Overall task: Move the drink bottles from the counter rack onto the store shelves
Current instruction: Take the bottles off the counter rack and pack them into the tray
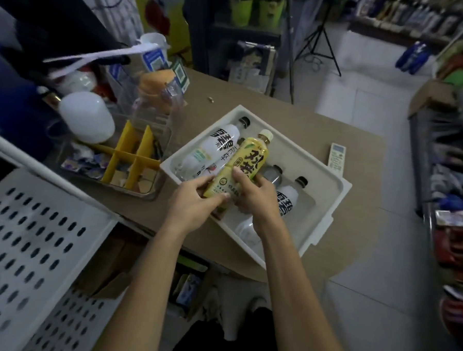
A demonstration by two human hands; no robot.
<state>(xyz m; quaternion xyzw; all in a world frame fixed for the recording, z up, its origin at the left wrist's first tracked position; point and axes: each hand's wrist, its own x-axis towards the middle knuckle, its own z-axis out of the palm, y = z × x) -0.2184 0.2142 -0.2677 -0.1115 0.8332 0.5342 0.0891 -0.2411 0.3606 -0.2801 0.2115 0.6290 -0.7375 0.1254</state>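
Over rack (pixel 310 156) | L hand (pixel 188 205), R hand (pixel 253 195) grip yellow bottle (pixel 248 160) | base part-hidden

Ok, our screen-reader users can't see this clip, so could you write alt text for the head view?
A person's left hand and right hand grip a yellow drink bottle at a white tray on a brown counter, with white-labelled bottles lying in the tray. A clear organiser with yellow dividers sits left of the tray and a remote control right of it.

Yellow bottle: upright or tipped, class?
Tipped: the yellow bottle slants, cap pointing away, left hand and right hand gripping its base over the rack.
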